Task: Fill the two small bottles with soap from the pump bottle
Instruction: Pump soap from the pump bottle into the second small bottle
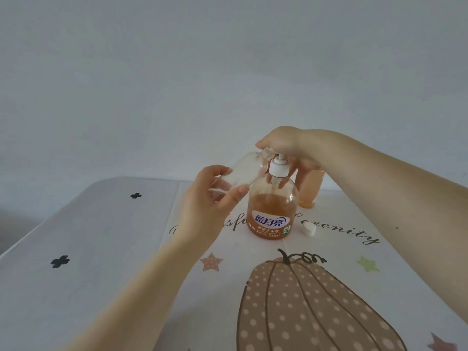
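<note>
1. The left hand (215, 198) is gripping an empty small bottle (240, 173) around its body, tilting its mouth to the pump spout.
2. The right hand (286, 148) is pressing down on the pump bottle (271, 211), which is standing on the desk (101, 249).
3. The clear bottle is looking light and slippery; holding mid-body seems best.
4. A filled small bottle (310, 196) is standing behind; a white cap (309, 228) is lying beside the pump bottle.

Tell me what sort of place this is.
Probably a home room, though little shows. A table stands against a plain wall under a decorative cloth with a pumpkin print, and a household pump bottle of hand soap sits on it.
</note>
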